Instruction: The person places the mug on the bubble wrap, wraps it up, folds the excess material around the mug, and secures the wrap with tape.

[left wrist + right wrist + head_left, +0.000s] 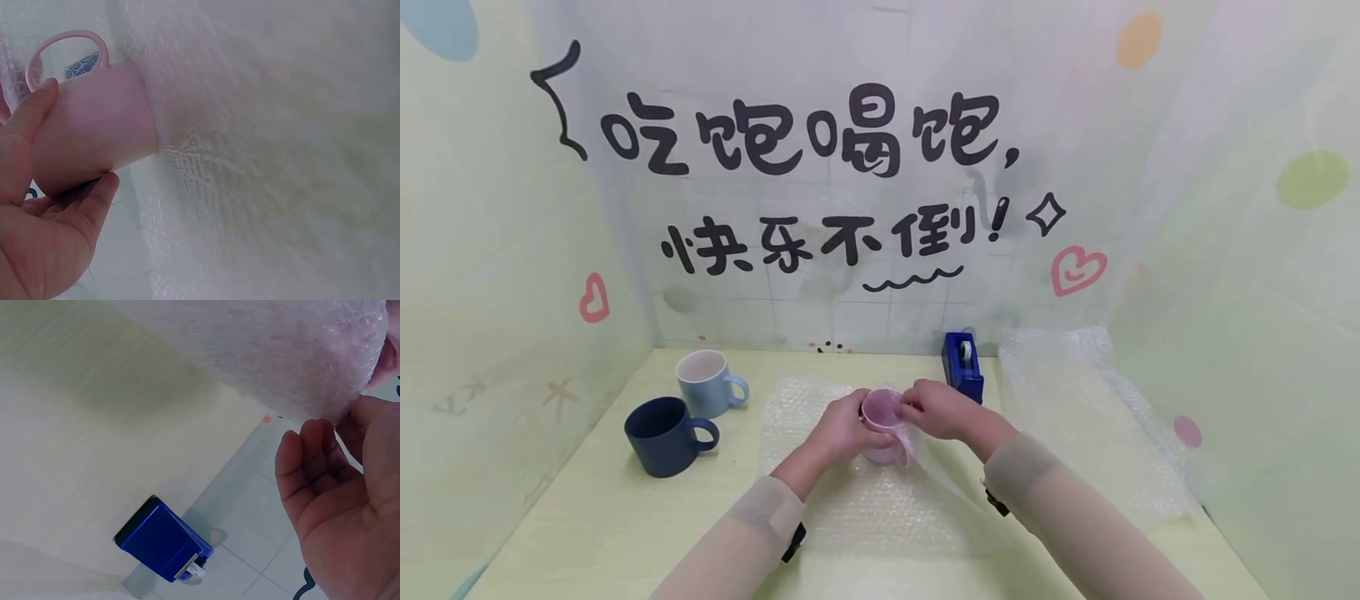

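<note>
A pink mug (pixel 882 408) stands upright on a sheet of bubble wrap (pixel 865 517) in the middle of the table. My left hand (pixel 840 427) grips the mug round its left side, thumb in front; in the left wrist view the thumb lies near the handle (pixel 69 34). With thumb and fingertips, my right hand (pixel 942 408) pinches a corner of the bubble wrap, lifted up against the mug's right side at rim height. The right wrist view shows that raised wrap (pixel 300 356) stretched in front of the pink mug, which is partly hidden behind it.
A dark blue mug (pixel 662 442) and a light blue mug (pixel 703 387) stand at the left. Behind my right hand is a blue tape dispenser (pixel 962 367). Another bubble wrap sheet (pixel 1075 425) lies along the right side, and a printed curtain wall (pixel 850 325) closes the back.
</note>
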Demonstrator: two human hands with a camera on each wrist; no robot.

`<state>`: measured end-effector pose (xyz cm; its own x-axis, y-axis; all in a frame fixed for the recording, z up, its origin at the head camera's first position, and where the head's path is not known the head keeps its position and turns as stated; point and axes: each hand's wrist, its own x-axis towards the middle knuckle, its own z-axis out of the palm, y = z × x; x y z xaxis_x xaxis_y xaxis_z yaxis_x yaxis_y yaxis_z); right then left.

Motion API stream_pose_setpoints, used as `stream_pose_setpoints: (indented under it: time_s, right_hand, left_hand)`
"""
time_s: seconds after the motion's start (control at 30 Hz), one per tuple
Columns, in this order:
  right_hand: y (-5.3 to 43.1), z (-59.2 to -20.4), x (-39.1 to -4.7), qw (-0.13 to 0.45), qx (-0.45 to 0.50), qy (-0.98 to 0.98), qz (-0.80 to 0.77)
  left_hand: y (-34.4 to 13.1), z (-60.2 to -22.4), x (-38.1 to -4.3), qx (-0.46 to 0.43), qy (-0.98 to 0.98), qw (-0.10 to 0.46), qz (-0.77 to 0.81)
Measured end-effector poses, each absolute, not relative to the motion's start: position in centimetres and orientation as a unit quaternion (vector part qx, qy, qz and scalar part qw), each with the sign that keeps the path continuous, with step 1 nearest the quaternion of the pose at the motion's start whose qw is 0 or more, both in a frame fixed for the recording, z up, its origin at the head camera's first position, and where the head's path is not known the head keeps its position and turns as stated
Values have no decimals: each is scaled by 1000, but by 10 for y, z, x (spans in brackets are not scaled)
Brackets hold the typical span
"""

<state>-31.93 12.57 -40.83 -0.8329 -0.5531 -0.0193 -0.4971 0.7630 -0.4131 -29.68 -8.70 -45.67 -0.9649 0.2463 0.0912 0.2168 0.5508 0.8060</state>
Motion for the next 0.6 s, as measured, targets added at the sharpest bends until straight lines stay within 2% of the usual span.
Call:
stream_pose_setpoints:
  time_s: [0.17, 0.33, 0.43, 0.6]
  right_hand:
    - [121, -403, -323, 93, -217, 942, -237]
    - [119, -406, -322, 155, -112, 950, -247]
    - [116, -410, -320, 180, -99, 943, -263]
    - [108, -416, -320, 170, -95, 943, -269]
  left_hand:
    - [-87, -457, -297, 128, 884, 17, 450]
    - [-85, -458, -296, 131, 884, 16, 449]
    - [-85, -457, -295, 141, 883, 19, 448]
    - [-101, -447, -294, 169, 898, 43, 405]
